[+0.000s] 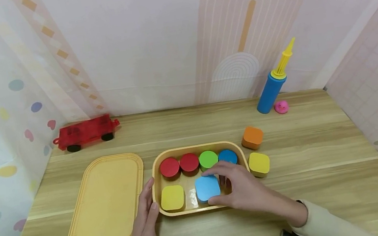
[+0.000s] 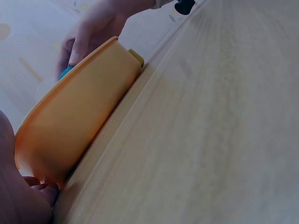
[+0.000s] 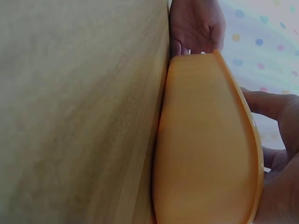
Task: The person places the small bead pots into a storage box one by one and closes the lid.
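A light-blue rounded square block (image 1: 207,188) is pinched between the thumb and fingers of my right hand (image 1: 247,188), inside a shallow yellow-orange box (image 1: 193,148). Against the left end of that box rests my left hand (image 1: 143,231), its fingers fairly straight. In the head view, two red round blocks (image 1: 169,167), a green one (image 1: 208,159) and a blue one (image 1: 227,156) line the box's far side. A yellow square block (image 1: 172,198) sits in its near left corner. From the right wrist, the box wall (image 3: 205,140) hides the contents.
Left of the box lies a flat yellow-orange lid (image 1: 104,204). An orange block (image 1: 252,137) and another yellow block (image 1: 259,163) stand just right of it. Farther back are a red toy wagon (image 1: 85,132), a blue-and-yellow pump (image 1: 270,91) and a pink duck (image 1: 281,107).
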A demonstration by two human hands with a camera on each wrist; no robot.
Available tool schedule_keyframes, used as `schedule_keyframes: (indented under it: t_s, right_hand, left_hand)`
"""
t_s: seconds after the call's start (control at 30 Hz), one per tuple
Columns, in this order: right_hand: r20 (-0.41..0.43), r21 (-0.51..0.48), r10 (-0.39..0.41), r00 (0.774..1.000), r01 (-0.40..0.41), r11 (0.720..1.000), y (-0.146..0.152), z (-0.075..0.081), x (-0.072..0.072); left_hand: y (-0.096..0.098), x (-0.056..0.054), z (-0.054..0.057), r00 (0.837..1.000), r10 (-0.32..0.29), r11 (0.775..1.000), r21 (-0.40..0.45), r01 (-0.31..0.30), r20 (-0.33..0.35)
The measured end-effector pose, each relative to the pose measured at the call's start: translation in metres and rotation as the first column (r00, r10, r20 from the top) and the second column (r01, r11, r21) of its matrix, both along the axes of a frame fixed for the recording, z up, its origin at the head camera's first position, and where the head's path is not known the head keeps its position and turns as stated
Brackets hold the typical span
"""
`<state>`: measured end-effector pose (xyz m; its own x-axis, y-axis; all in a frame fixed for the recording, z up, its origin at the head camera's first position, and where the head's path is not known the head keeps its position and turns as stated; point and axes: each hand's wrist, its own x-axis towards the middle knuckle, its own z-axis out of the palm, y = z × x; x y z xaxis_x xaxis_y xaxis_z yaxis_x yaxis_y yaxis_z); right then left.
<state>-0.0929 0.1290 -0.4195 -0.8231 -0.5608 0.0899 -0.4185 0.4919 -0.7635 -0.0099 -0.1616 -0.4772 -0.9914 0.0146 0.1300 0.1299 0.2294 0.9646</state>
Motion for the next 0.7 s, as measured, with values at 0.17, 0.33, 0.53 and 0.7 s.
schedule_keyframes:
  t_s: [0.17,0.33,0.53,0.7]
  right_hand:
    - [0.031,-0.005,0.002,1.0,-0.001,1.0,-0.007,0.0,-0.004]
    - [0.047,-0.003,0.017,0.999,-0.016,1.0,-0.014,-0.003,-0.007]
    - [0.059,0.03,0.045,0.997,-0.047,0.998,-0.022,-0.007,-0.011]
    - [0.084,0.035,0.062,0.995,-0.066,0.997,-0.026,-0.009,-0.013]
  left_hand:
    - [0.0,0.0,0.0,1.0,-0.002,1.0,0.002,0.002,0.007]
    - [0.0,0.0,0.001,1.0,0.001,1.0,0.002,-0.001,0.014]
    - [0.0,-0.001,0.001,0.999,0.003,1.0,-0.004,-0.003,0.033]
    - [0.001,-0.001,0.003,0.998,0.006,1.0,-0.019,-0.005,0.059]
